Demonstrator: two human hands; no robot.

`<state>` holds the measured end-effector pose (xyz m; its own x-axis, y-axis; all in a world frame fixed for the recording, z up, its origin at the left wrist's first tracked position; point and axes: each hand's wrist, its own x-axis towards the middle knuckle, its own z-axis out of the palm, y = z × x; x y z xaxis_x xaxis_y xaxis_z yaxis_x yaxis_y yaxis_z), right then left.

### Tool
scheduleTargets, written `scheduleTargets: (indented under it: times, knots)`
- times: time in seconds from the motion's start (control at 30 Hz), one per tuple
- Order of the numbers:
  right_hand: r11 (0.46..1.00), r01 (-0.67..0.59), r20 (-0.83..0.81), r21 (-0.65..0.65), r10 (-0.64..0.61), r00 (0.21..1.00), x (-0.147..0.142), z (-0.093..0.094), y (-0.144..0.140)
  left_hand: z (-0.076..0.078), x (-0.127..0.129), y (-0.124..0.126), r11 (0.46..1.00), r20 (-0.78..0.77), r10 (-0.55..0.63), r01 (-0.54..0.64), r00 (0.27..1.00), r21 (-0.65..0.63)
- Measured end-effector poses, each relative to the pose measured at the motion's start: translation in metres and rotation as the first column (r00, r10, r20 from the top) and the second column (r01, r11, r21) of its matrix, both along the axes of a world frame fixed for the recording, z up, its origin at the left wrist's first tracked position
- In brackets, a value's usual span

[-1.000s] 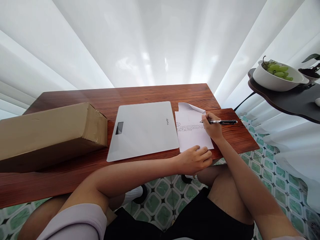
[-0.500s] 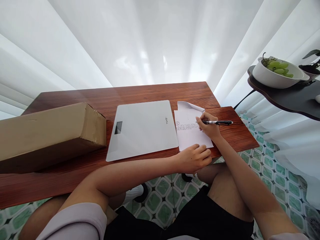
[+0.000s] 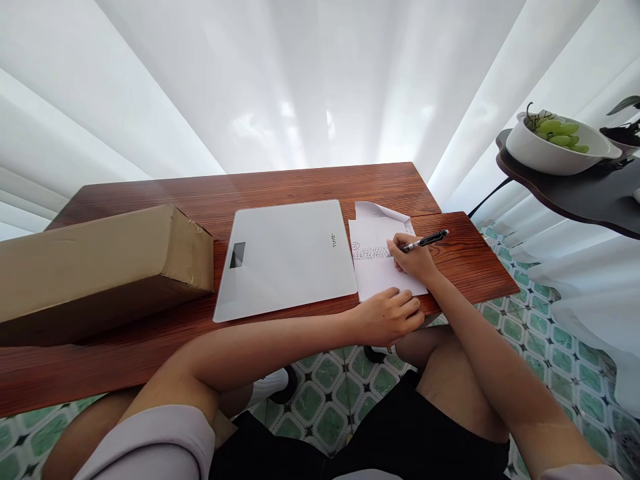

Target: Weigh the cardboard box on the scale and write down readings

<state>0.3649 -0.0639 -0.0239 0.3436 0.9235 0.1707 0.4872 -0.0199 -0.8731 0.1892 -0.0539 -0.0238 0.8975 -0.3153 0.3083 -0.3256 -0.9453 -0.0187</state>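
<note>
My right hand (image 3: pixel 414 259) grips a black pen (image 3: pixel 424 241), its tip down on a white sheet of paper (image 3: pixel 376 272) printed with lines of small text. The sheet lies at the right end of a reddish wooden table (image 3: pixel 150 333), its far corner curled up. My left hand (image 3: pixel 391 316) rests on the near edge of the paper, fingers curled, pinning it at the table's edge. A white glass scale (image 3: pixel 285 257) with a small dark display lies flat just left of the paper.
A long brown cardboard box (image 3: pixel 95 270) lies on the table's left part. A dark side shelf (image 3: pixel 575 197) at the right carries a white bowl (image 3: pixel 555 155) of green grapes. White curtains hang behind. Green patterned floor tiles show below my knees.
My right hand has slid left along the text line and slightly nearer. The pen's rear end has tipped up from level. My left hand has stayed put.
</note>
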Motion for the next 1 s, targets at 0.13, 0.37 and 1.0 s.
scheduleTargets:
  times: [0.13,0.37,1.0]
  knots:
    - [1.000,-0.017,0.014,-0.014,0.017,1.000,-0.0009,0.0006,-0.0004,0.0001,-0.0001,-0.0001,1.000,-0.009,0.003,-0.003,1.000,0.008]
    - [0.999,-0.034,0.015,-0.028,0.034,0.999,-0.0002,-0.0010,-0.0004,-0.0023,0.0002,-0.0002,1.000,0.003,0.003,-0.003,1.000,-0.004]
    - [0.999,-0.023,0.072,-0.029,0.025,0.997,0.0004,-0.0049,0.0018,-0.0015,0.0006,-0.0001,1.000,-0.006,0.005,-0.005,1.000,0.008]
